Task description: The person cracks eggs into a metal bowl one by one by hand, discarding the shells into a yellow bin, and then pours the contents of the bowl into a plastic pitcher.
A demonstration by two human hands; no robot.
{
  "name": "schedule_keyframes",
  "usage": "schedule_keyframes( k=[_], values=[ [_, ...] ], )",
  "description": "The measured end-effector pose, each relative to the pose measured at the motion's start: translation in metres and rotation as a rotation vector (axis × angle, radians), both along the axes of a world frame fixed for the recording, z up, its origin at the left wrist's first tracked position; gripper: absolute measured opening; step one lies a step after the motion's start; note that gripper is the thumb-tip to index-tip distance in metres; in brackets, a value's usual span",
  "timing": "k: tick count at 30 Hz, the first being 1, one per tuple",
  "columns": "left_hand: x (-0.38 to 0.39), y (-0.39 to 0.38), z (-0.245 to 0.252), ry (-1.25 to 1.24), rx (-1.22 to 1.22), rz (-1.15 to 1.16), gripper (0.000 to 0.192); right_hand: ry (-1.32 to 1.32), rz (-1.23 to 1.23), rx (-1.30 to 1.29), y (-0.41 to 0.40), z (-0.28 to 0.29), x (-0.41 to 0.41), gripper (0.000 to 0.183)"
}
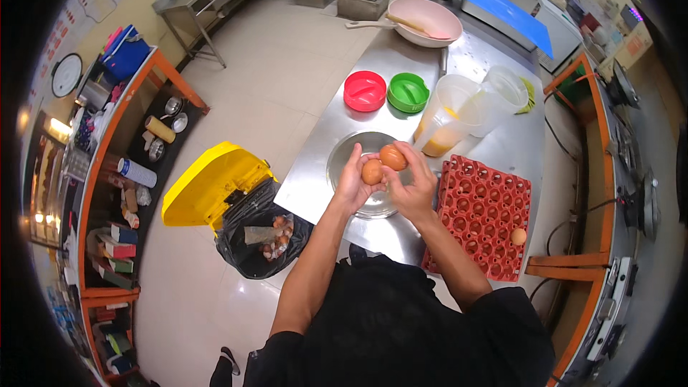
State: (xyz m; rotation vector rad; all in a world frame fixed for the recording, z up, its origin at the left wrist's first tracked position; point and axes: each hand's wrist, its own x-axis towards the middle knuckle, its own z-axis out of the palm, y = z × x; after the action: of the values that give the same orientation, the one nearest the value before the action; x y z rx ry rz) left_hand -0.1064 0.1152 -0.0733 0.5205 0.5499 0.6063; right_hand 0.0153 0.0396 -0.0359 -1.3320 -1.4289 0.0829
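Observation:
A brown egg [372, 172] rests in the fingers of my left hand [352, 187]. My right hand [414, 183] grips a second, glossier brown egg [393, 157], close against the first. Both hands are over a round stainless steel bowl [339, 145] on the steel table [306, 172]. Just beyond my right hand stands a clear plastic pitcher [451, 91] with yellow-orange liquid egg [435, 147] in its bottom. Right of the bowl lies a red plastic egg tray [478, 199], with one egg [518, 236] near its right edge.
A red lid [365, 91] and a green lid [408, 92] lie past the bowl, beside another clear container [505, 88]. Farther back sits a pink frying pan [424, 16]. At floor left, an open yellow bin [201, 188] with a black liner [236, 247] holds eggshells [279, 239].

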Motion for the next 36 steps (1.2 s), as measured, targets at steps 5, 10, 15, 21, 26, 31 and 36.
schedule_keyframes(
  k=[5, 10, 15, 21, 26, 31, 36],
  values=[
    [0.001, 0.0, 0.005, 0.023, -0.033, 0.083, 0.059, -0.128, 0.14, -0.062, 0.0, -0.012, 0.008, 0.046],
    [-0.01, 0.005, -0.006, 0.059, 0.09, 0.0, 0.044, 0.992, 0.303, -0.389, 0.021, -0.042, 0.047, 0.03],
    [-0.014, 0.007, 0.006, 0.1, 0.294, -0.112, 0.061, 0.664, 0.61, -0.766, 0.036, -0.039, 0.048, 0.041],
    [-0.015, 0.02, 0.009, 0.271, 0.36, -0.343, 0.07, 0.569, 0.676, -0.981, 0.05, -0.032, 0.063, 0.034],
    [-0.019, 0.036, 0.011, 0.287, 0.454, -0.537, 0.071, 0.369, 0.677, -0.907, 0.054, -0.026, 0.07, 0.038],
    [-0.005, 0.039, 0.034, 0.957, 0.934, -0.87, 0.058, -0.534, 0.381, -0.655, 0.044, -0.033, 0.062, 0.034],
    [-0.01, 0.047, -0.001, 0.74, 1.365, -0.267, 0.052, -0.024, 0.115, -0.601, 0.033, -0.024, 0.063, 0.033]
  ],
)
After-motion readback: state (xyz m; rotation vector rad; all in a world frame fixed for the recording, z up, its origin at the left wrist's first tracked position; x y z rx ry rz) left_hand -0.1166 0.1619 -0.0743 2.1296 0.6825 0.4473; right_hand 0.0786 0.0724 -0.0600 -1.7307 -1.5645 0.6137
